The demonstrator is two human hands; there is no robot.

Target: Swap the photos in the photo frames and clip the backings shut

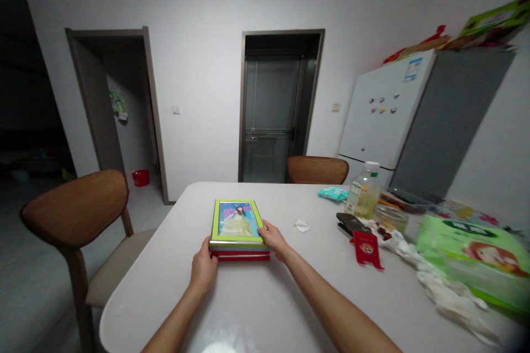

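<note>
A picture frame [239, 220] with a yellow-green border lies face up on the white table [165, 265], showing a figure in a long pale dress. Beneath its near edge is a red item [242, 256], perhaps another frame or a book; most of it is hidden. My left hand [203, 265] grips the near left corner, fingers closed along the side. My right hand [273, 237] holds the right edge with the thumb on top; its other fingers are mostly out of sight underneath.
On the right stand a plastic bottle [364, 190], a glass jar [390, 218], a black object [351, 224], a red packet [367, 248] and a green tissue pack [476, 253]. Crumpled white tissue [302, 225] lies beyond my right hand. Wooden chairs [78, 204] flank the table's left and far sides.
</note>
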